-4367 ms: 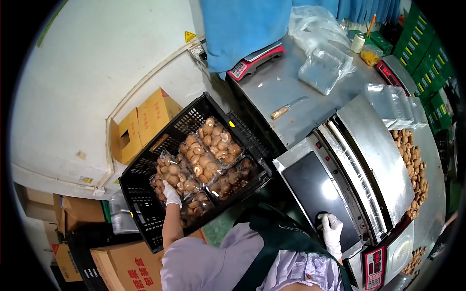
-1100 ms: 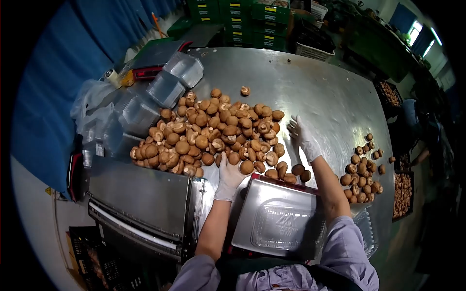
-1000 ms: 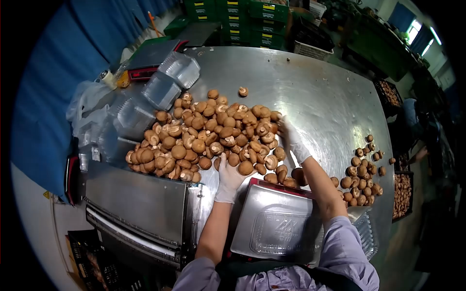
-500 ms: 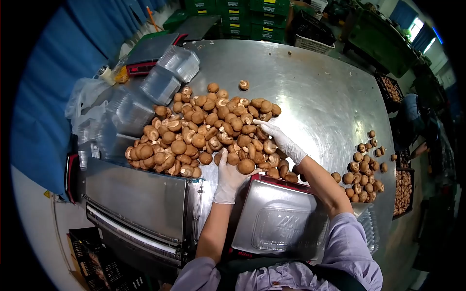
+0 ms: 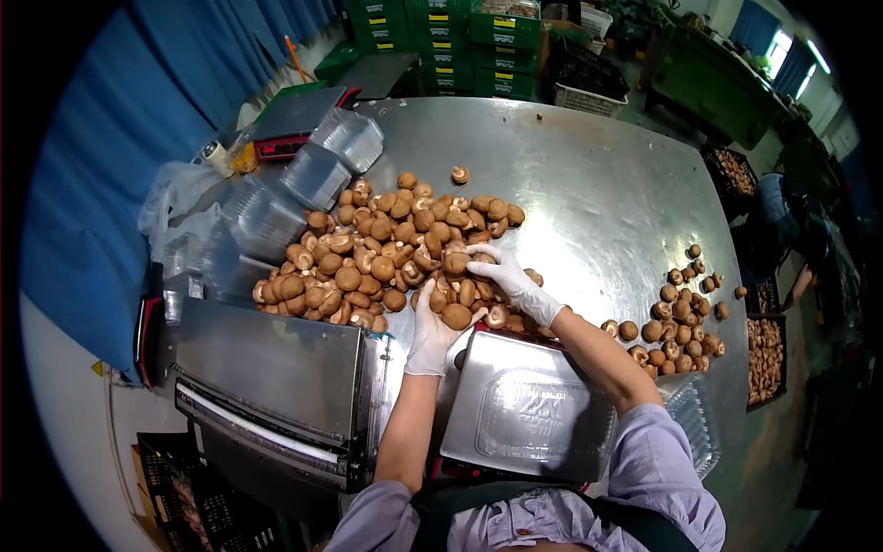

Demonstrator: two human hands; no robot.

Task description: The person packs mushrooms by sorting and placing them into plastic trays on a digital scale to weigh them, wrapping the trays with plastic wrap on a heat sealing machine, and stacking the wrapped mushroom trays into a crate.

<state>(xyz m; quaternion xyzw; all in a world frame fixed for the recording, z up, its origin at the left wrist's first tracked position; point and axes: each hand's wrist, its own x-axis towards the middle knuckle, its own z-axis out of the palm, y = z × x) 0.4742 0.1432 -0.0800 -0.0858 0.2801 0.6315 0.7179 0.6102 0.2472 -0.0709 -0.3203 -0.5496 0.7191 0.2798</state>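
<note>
A large pile of brown mushrooms [image 5: 368,248] lies on the steel table [image 5: 607,175]. My gloved left hand [image 5: 434,331] is at the near edge of the pile, fingers and thumb spread around mushrooms, one round cap resting against it. My gloved right hand [image 5: 515,281] reaches over the pile's right side, fingers curled against a mushroom [image 5: 456,261]. Just below the hands, a clear plastic tray [image 5: 538,414] sits on the metal plate of a scale [image 5: 469,386].
A wrapping machine [image 5: 267,368] stands at left, with clear trays [image 5: 262,216] behind it. Another scale [image 5: 280,147] is at back left. A smaller mushroom group [image 5: 681,327] lies at right, above stacked trays [image 5: 694,423]. Green crates [image 5: 441,41] stand beyond the table.
Since the earliest frame, the view has turned from a black crate to the mushroom pile. Lately my right hand has moved left onto the pile, while my left hand has stayed at its near edge.
</note>
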